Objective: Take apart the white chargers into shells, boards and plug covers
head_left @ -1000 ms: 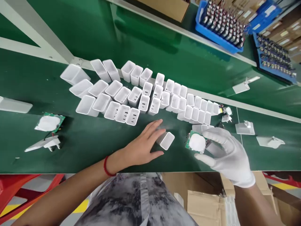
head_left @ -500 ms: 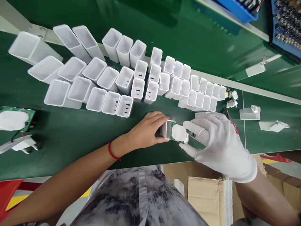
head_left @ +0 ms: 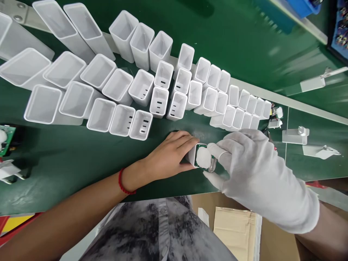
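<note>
My bare left hand (head_left: pixel 170 154) grips a white plastic charger shell (head_left: pixel 193 156) lying on its side on the green belt (head_left: pixel 81 163). In my white-gloved right hand (head_left: pixel 244 163) is a green circuit board with a white pad (head_left: pixel 204 158), its end partly inside the shell's open mouth. The rest of the board is hidden by my glove fingers.
Several empty white shells (head_left: pixel 122 94) stand in rows behind my hands. White plug caps (head_left: pixel 295 136) lie at the right, another board (head_left: pixel 4 139) and a plug part (head_left: pixel 11 170) at the left edge. A cardboard box (head_left: pixel 236 232) sits below the belt's near edge.
My left hand took hold of the lone shell. My right hand brought the board left and pushed its end into the shell's opening. The camera moved closer.
</note>
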A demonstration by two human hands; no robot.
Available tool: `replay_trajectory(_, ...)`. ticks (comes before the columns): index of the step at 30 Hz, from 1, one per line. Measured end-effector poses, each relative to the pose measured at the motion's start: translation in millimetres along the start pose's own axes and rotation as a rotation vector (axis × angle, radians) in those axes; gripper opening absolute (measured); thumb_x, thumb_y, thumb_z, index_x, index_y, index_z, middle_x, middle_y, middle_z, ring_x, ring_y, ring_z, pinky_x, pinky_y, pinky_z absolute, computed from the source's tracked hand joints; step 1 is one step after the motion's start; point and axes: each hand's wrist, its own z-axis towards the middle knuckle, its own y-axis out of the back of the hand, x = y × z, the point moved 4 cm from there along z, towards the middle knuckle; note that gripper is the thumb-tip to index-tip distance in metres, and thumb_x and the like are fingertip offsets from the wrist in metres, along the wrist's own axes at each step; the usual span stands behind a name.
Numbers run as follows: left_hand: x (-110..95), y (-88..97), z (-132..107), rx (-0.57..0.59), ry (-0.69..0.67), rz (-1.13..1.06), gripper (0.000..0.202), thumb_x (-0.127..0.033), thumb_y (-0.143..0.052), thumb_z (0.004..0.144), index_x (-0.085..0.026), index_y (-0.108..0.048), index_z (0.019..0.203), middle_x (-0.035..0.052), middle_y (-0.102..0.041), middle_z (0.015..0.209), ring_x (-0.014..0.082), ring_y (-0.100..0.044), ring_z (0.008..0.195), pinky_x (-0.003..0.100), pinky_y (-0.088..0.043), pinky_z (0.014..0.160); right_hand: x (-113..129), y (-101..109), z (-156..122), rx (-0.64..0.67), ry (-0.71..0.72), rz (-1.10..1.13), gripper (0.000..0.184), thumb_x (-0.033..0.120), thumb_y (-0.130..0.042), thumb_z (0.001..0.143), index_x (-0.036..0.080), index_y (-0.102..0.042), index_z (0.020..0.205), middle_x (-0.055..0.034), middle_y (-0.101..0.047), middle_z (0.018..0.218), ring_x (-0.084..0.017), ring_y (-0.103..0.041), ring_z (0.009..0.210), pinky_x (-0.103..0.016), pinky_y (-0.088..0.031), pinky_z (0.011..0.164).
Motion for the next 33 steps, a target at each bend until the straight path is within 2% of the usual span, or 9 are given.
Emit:
replay_trajectory(5,0.0,0.0,-0.1,0.007,-0.007,-0.002,0.063,-0.027,-0.074,0.08,-0.014,-0.044,0.133,0.0124,-0.057,0.131,0.0304,-0.045,0.128,0.048,-0.04,0.107,3.3,-2.1,2.9,0.039,0.026,-0.031,0.023,0.038,-0.061,0.078,0.024,-0.045,0.07,-0.0016,-0.046,0.065,-0.019,-0.042,0.065,-0.037,-0.034,0.064)
replay_trajectory(11,0.3,1.2,-0.1,0.021,-0.002,-0.052,0.062,-0.028,-0.071,0.084,-0.018,-0.041,0.137,0.0122,-0.056,0.132,0.0301,-0.045,0.129,0.049,-0.04,0.106,7.6,2.1,7.5,0.002,0.054,-0.078,0.02,0.031,-0.066,0.076,0.021,-0.049,0.07,-0.0019,-0.047,0.064,-0.019,-0.042,0.062,-0.037,-0.037,0.063)
replay_trajectory(22,-0.5,1.6,-0.2,0.001,-0.01,-0.057,0.058,-0.028,-0.07,0.084,-0.014,-0.044,0.135,0.0127,-0.058,0.13,0.0293,-0.046,0.127,0.047,-0.041,0.106,9.3,1.7,10.5,0.025,0.033,-0.053,0.019,0.032,-0.064,0.078,0.02,-0.051,0.071,-0.0026,-0.045,0.062,-0.019,-0.042,0.062,-0.037,-0.037,0.061)
replay_trajectory(33,-0.9,2.5,0.0,0.003,-0.013,-0.05,0.059,-0.029,-0.071,0.084,-0.014,-0.044,0.134,0.0129,-0.058,0.13,0.0299,-0.046,0.126,0.046,-0.042,0.105,10.1,1.2,9.5,-0.026,0.012,-0.02,0.018,0.033,-0.067,0.076,0.018,-0.056,0.075,-0.006,-0.055,0.069,-0.022,-0.049,0.069,-0.038,-0.039,0.063)
